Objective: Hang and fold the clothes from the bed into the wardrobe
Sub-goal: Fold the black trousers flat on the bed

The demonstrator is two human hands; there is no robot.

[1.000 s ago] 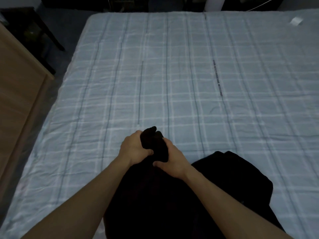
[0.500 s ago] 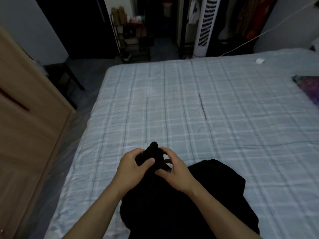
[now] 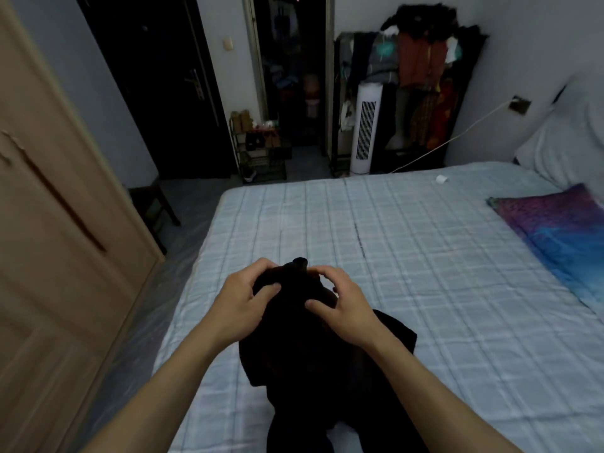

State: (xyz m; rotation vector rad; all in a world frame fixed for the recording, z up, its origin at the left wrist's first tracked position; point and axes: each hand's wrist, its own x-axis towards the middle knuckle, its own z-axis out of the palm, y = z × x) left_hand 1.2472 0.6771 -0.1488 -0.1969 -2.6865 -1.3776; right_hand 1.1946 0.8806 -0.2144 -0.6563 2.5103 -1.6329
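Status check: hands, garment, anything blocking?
Left hand grips bunched top of black garment. Right hand curled over same bunch. Garment partly on bed, not yet hung. Nothing seen in the way.

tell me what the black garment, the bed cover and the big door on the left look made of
Black garment: soft matte cloth, likely knit or cotton; it bunches and drapes limply. Too dark to see weave.
Bed cover: thin woven fabric, probably cotton, matte, with printed checks and fine creases.
Door: light wood or wood-look laminate, dull sheen, raised panel lines.
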